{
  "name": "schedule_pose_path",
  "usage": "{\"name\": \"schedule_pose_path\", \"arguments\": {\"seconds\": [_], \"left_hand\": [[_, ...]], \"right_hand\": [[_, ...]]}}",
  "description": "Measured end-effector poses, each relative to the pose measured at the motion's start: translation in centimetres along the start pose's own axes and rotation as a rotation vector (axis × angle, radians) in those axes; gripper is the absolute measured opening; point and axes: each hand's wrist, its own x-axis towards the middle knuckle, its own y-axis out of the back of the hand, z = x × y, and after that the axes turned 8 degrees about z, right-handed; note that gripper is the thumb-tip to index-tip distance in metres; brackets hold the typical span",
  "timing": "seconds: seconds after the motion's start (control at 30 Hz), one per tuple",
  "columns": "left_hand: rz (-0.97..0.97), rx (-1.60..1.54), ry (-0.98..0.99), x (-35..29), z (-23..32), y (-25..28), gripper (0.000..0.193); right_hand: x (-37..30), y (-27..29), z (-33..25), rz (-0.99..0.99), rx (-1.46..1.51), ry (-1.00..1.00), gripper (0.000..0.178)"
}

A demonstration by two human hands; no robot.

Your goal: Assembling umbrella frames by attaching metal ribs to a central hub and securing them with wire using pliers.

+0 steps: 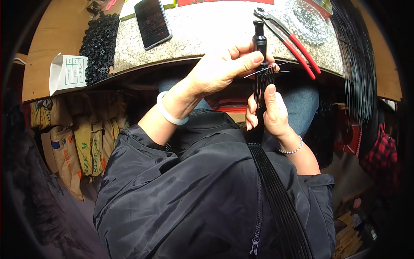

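Observation:
A black umbrella frame (259,42) stands nearly upright before me, its tip end at the table's front edge. My left hand (222,67), in a white bangle, pinches it just below the tip end with thumb and fingers. Lower down, my right hand (274,113) closes round the bundled ribs, thumb uppermost. Thin wires or rib ends (266,70) stick out sideways between the two hands. From there the long black ribs (282,203) run down across my dark jacket. Parts of my fingers are hidden behind the frame.
Red-handled pliers (295,52) lie at the table edge by the frame. Left on the table are a phone (152,23), a pile of small black parts (100,49) and a white box (69,74). Black rods (355,64) hang over the right edge; a clear glass dish (305,21) sits behind.

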Motion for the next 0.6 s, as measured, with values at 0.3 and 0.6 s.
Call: {"name": "schedule_pose_path", "arguments": {"seconds": [0.3,0.6], "left_hand": [[0.03,0.166,-0.036,-0.5,0.4,-0.6,0.027],[0.099,0.335,-0.069,-2.2,0.6,-2.3,0.043]], "right_hand": [[0.1,0.2,0.1,-0.009,0.014,-0.01,0.066],[0.2,0.7,0.6,-0.056,0.038,0.039,0.067]]}}
